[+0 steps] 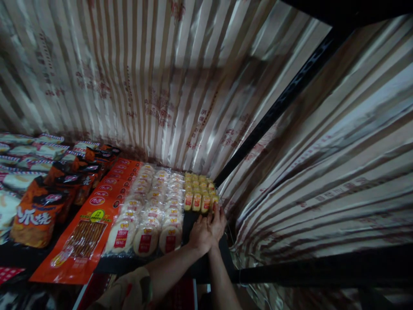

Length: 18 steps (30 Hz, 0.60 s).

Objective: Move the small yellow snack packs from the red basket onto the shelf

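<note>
Small yellow packs with red labels stand in tight rows at the right end of a dark shelf. My right hand reaches the front right corner of these rows, its outstretched fingers against the nearest packs. Close beside it, overlapping near the wrist, my left hand points its fingers toward the front row. I see nothing held in the left hand, though part of its fingers is hidden. Left of the yellow packs lie rows of clear-wrapped round crackers with red labels.
Long orange snack bags lie overlapped further left, beside dark orange bags and white bags. A black metal post slants up at the shelf's right corner. Striped, printed sheeting hangs behind; a black bar runs right.
</note>
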### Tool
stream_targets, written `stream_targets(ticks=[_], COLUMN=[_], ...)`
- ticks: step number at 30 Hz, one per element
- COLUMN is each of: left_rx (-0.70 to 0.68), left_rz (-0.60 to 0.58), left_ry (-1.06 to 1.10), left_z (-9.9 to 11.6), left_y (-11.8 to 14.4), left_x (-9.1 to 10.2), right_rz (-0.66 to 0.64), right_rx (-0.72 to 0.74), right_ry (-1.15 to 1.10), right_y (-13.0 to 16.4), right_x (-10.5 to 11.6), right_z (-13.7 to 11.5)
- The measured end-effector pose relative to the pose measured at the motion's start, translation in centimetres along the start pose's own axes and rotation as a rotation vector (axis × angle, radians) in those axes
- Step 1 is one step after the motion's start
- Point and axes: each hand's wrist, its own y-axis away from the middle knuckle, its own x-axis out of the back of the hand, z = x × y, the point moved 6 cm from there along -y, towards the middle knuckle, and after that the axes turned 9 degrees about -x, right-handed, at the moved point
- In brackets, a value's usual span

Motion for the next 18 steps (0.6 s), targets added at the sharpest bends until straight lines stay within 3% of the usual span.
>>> stream_targets(ticks=[2,5,8,13,18], left_rx=[-0.052,-0.236,-0.398,-0.532,-0.711], left_rz=[0.036,0.144,0.237,0.267,0.121], left_ry=[-0.112,-0.275,-0.416,-0.582,-0.595], left_z=[1.2,2.7,3.1,1.3,-1.3], left_y=[1.1,2.7,4.6,9.0,15.9], left_x=[0.9,2.8,5.1,8.5,9.4], right_rz=[0.015,0.047,0.055,-0.023,-0.137], right_rx=[0.028,0.079,0.107,0.119,0.133], right_ry=[-0.007,-0.062,-0.118,-0.204,-0.331], right_y=[0.1,0.5,1.7,5.9,12.9], right_x=[0.2,0.7,1.5,3.5,5.8], right_z=[-0.2,-1.0,-2.4,-6.8,-10.5])
